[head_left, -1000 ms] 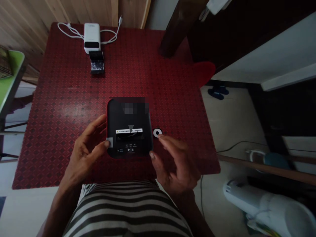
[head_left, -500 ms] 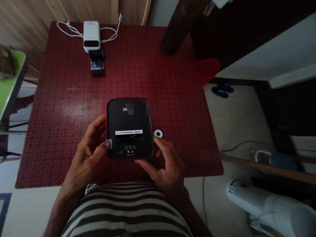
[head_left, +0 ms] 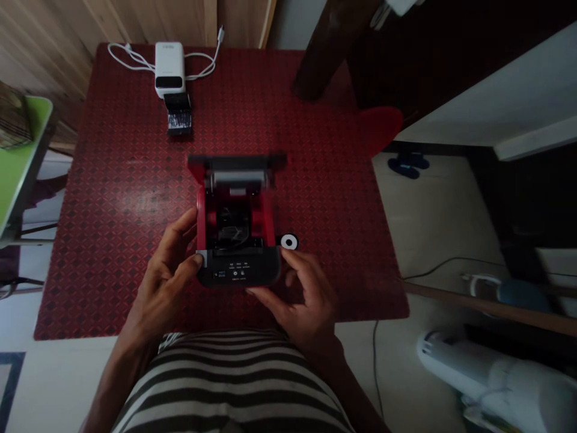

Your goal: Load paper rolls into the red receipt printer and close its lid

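A black-and-red label printer [head_left: 238, 267] rests on the table in front of me with its lid [head_left: 237, 162] swung up and slightly blurred. Its red inner compartment shows, dark at the bottom. My left hand [head_left: 169, 273] is closed around the printer's left side, the thumb on a grey latch [head_left: 202, 258] at the front left corner. On the opposite side, my right hand [head_left: 304, 288] grips the front right corner, thumb along the front edge. Just beyond the right fingers lies a small white roll [head_left: 289, 242] with a dark centre.
The red patterned table [head_left: 126, 204] holds a white power bank [head_left: 169, 66] with a white cable [head_left: 211, 60], and a small black-and-white item [head_left: 179, 117] below it. A dark post [head_left: 322, 60] stands at the back. A red stool [head_left: 381, 129] is at the right edge.
The printer's lid has gone from closed to raised, baring the red compartment. Both hands keep nearly the same places on the printer.
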`<move>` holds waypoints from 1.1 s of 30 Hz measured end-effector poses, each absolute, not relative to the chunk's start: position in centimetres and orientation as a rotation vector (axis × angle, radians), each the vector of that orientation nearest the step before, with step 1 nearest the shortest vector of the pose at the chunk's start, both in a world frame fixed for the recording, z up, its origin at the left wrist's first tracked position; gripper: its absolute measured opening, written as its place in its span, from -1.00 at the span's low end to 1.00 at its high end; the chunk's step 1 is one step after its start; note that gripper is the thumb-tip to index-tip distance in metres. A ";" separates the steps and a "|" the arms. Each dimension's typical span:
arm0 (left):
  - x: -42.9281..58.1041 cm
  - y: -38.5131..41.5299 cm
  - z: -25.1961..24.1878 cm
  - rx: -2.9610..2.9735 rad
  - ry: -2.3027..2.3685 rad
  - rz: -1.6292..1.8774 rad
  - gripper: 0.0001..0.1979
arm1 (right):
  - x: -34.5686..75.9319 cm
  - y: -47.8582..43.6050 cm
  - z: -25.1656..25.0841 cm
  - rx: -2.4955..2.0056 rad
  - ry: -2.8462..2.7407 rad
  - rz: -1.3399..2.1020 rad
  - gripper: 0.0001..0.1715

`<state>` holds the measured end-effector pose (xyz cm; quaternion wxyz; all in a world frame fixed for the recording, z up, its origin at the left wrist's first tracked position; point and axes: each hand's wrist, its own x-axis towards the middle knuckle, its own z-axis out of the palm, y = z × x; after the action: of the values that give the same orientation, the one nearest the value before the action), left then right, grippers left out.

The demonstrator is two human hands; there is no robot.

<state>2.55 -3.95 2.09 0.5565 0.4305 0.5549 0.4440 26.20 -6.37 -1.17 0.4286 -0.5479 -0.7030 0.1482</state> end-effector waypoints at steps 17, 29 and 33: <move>-0.1 1.8 -1.6 1.097 1.333 1.257 -0.47 | 23.6 4.2 4.5 -1.225 -2.541 0.300 -0.62; 2.8 5.8 -5.3 1.387 1.416 1.364 -0.27 | 19.9 6.4 6.8 -1.411 -2.848 0.399 -0.57; 2.5 5.7 -5.1 1.493 1.387 1.314 -0.41 | 20.1 5.9 6.8 -1.397 -2.860 0.274 -0.65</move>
<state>2.47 5.68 -5.08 0.3510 0.5766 0.5356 0.5074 20.05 5.94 6.77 -0.0267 -0.4370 -0.8949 0.0858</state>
